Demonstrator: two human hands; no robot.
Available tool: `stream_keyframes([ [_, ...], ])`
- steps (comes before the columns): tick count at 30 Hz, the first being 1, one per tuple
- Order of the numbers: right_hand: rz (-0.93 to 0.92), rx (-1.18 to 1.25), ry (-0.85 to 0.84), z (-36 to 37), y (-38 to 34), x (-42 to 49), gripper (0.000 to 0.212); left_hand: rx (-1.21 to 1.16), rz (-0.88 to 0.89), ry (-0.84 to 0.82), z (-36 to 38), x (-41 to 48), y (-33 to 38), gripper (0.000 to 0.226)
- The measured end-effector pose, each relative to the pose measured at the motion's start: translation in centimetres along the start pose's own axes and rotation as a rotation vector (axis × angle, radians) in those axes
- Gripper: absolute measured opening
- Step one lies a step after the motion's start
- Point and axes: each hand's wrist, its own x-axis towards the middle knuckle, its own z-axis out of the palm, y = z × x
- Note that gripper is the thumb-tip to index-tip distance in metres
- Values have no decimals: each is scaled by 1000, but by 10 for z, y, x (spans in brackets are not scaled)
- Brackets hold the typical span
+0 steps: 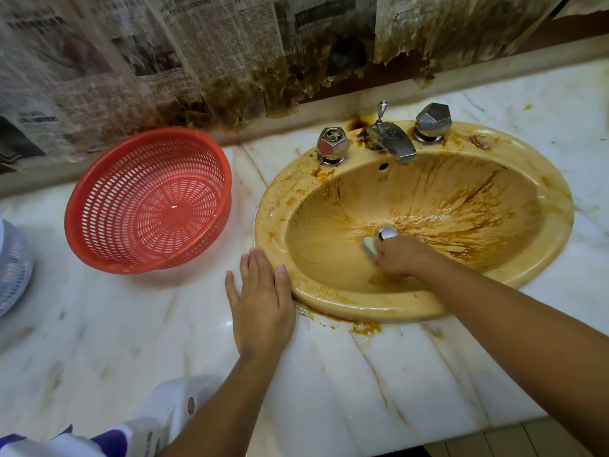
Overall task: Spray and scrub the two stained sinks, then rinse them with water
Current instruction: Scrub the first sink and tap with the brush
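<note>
A yellow oval sink (543,245) streaked with brown stains is set into the marble counter (346,374). My right hand (403,255) is down in the basin just left of the chrome drain (387,233), gripping a green and grey sponge (369,248) that presses on the wet bottom. My left hand (262,300) lies flat with straight fingers on the counter, its thumb side touching the sink's front-left rim. A white spray bottle (168,420) with a purple top sits at the bottom left, partly cut off by the frame.
A red perforated basket (148,199) leans on the counter left of the sink. The chrome faucet (392,140) and two faceted knobs (333,145) stand at the sink's back. Stained newspaper (197,61) covers the wall. A white slotted object (13,262) shows at the left edge.
</note>
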Motion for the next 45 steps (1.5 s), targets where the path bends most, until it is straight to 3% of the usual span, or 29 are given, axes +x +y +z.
stream_keyframes([
  [2,-199,226,-68,2,-32,-11,41,7,2,3,1,0,0,75],
  [4,-280,447,-211,-2,-46,-20,30,10,2,6,0,1,0,74],
  [6,-260,366,-246,-8,-33,-18,30,9,1,4,0,1,1,75],
  [10,11,33,-56,-2,-14,-2,50,2,-5,2,0,0,2,73],
  [13,-217,171,-14,5,-54,-15,52,12,-1,-12,-1,0,2,74],
  [16,-336,262,-123,-4,-43,-31,49,11,-6,-19,-1,0,2,75],
  [18,-185,82,-177,-9,-6,-28,49,7,-3,-15,-2,-1,3,76],
  [21,16,-196,-118,-12,23,-18,46,6,1,-6,-3,0,4,77],
  [23,-14,-135,-83,-7,2,-15,47,11,2,-3,-2,0,3,76],
  [27,-246,232,-142,-3,-46,-19,47,27,4,-8,-2,1,3,74],
  [30,-185,139,-223,-16,-27,-14,50,29,3,-9,-3,0,4,74],
  [34,-29,-87,-143,-11,-12,-17,53,38,1,-15,-4,0,5,72],
  [39,-340,512,-89,-6,-67,-35,39,36,6,0,-4,0,6,70],
  [42,-250,294,-132,-6,-31,-34,42,32,7,9,-4,0,5,70],
  [45,38,-58,-116,-12,19,-26,42,28,9,17,-3,0,5,70],
])
